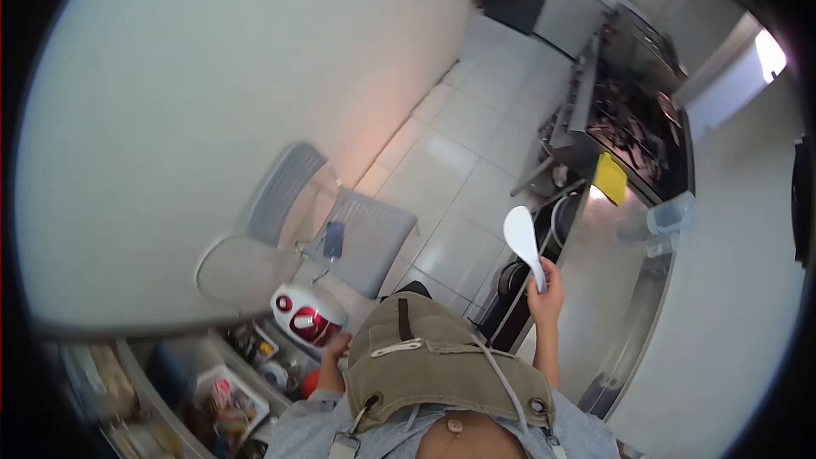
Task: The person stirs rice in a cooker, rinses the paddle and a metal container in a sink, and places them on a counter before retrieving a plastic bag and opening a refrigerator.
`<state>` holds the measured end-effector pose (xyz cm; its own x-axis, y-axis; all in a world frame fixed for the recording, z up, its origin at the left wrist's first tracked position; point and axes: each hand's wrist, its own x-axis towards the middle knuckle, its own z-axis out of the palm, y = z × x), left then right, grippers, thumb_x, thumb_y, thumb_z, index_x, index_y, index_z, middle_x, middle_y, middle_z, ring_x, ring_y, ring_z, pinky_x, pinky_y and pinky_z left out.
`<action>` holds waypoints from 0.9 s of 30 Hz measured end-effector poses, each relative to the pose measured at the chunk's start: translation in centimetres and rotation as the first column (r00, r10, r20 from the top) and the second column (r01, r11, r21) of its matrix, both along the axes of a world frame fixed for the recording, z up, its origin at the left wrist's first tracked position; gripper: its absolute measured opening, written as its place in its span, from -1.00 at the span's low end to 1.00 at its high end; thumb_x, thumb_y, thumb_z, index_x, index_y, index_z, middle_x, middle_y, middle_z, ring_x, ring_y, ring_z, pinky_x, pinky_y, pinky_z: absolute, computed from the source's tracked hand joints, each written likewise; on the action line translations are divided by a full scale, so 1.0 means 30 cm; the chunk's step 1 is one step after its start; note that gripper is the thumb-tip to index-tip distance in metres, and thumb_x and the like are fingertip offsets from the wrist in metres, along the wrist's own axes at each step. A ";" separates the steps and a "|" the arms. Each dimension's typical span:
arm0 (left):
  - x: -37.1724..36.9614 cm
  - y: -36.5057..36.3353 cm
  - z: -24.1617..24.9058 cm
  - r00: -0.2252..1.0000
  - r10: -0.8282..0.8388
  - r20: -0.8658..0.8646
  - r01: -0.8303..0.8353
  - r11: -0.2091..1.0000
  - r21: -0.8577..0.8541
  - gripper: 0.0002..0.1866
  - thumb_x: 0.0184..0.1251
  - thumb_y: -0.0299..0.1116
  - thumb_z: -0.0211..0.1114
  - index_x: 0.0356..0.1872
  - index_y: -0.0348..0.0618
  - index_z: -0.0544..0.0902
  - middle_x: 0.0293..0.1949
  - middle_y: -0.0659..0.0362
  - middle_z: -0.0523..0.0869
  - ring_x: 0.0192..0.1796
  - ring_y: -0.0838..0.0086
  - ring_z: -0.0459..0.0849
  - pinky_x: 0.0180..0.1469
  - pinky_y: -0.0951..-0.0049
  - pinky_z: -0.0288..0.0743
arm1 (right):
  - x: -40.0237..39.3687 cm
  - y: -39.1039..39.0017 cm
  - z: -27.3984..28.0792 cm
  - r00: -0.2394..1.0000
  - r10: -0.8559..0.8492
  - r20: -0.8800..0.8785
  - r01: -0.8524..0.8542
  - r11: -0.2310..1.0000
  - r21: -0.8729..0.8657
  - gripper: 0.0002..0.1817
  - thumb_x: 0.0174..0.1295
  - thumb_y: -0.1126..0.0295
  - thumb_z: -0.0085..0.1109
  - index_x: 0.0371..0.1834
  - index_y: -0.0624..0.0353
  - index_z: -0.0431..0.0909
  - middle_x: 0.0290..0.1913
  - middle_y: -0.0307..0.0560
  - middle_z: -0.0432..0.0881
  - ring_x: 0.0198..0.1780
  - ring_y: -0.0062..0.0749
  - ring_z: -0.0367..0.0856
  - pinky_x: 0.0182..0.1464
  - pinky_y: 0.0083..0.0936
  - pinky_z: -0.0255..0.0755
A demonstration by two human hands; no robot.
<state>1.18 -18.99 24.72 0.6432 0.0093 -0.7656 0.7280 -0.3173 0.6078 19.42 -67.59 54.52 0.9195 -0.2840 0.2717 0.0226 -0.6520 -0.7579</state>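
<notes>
A smooth wall (221, 68) stands behind the chair (376, 238), which is grey and ribbed. Open tiled floor (446, 183) stretches from the chair to the straight edge of a shiny metal counter (586, 289). On the chair's near side, the left hand (337, 347) meets a rounded white-and-red appliance (308, 315); its finger grip cannot be told. Right of the chair, the right hand's (546, 296) fingers wrap an oval-headed white spoon (522, 238).

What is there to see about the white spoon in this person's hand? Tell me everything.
The white serving spoon looks like smooth plastic, with a broad oval head narrowing into a slim handle. The right hand holds it by the handle, in the air, head pointing forward; nothing seems to lie on the head.
</notes>
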 end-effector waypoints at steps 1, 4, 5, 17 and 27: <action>0.024 -0.028 -0.123 0.935 0.007 -0.354 -0.017 1.000 -0.026 -0.63 0.20 0.05 0.04 -0.16 0.02 0.47 -0.33 0.06 0.54 -0.36 0.18 0.54 -0.24 0.02 0.44 | 0.035 -0.025 -0.028 1.000 -0.016 0.012 0.017 0.999 -0.048 -0.59 0.01 0.59 0.10 0.01 0.25 0.45 -0.25 -0.06 0.59 -0.31 -0.43 0.55 -0.23 -0.54 0.42; 0.122 -0.018 -0.098 0.867 0.017 -0.497 -0.065 0.995 -0.079 -0.62 0.19 0.05 0.04 -0.17 0.00 0.47 -0.34 0.05 0.54 -0.37 0.17 0.54 -0.24 0.03 0.44 | 0.128 -0.036 -0.059 0.995 -0.096 -0.039 0.097 0.995 0.019 -0.59 0.00 0.61 0.10 0.00 0.26 0.44 -0.19 0.03 0.60 -0.18 -0.34 0.61 -0.13 -0.49 0.45; 0.167 -0.004 -0.088 0.855 0.034 -0.517 -0.094 0.992 -0.089 -0.62 0.19 0.05 0.04 -0.17 -0.01 0.47 -0.34 0.05 0.54 -0.37 0.17 0.54 -0.24 0.04 0.44 | 0.165 -0.034 -0.060 0.988 -0.126 -0.089 0.131 0.990 0.053 -0.59 0.00 0.60 0.11 0.00 0.26 0.44 -0.19 0.04 0.60 -0.18 -0.33 0.61 -0.14 -0.49 0.45; 1.818 -0.059 -0.197 0.836 -0.501 0.223 0.367 0.814 0.451 -0.59 0.18 -0.12 -0.05 -0.24 -0.29 0.55 -0.36 -0.11 0.61 -0.24 0.07 0.57 -0.18 0.09 0.42 | 0.951 -0.174 0.073 0.958 -0.252 -0.140 0.247 0.968 -0.048 -0.58 -0.07 0.51 0.13 -0.03 0.19 0.46 -0.17 0.08 0.60 -0.14 -0.04 0.59 -0.08 -0.36 0.46; 3.309 -1.055 0.131 0.814 -0.350 0.463 0.393 0.919 0.004 -0.67 0.23 -0.26 0.13 -0.05 -0.23 0.54 -0.26 0.13 0.65 -0.26 0.50 0.57 -0.23 0.48 0.45 | 1.564 -0.462 -0.001 0.857 -0.499 -0.128 0.492 0.867 -0.081 -0.55 -0.09 0.57 0.14 -0.02 0.21 0.45 -0.20 0.08 0.59 -0.16 -0.03 0.58 -0.13 -0.33 0.44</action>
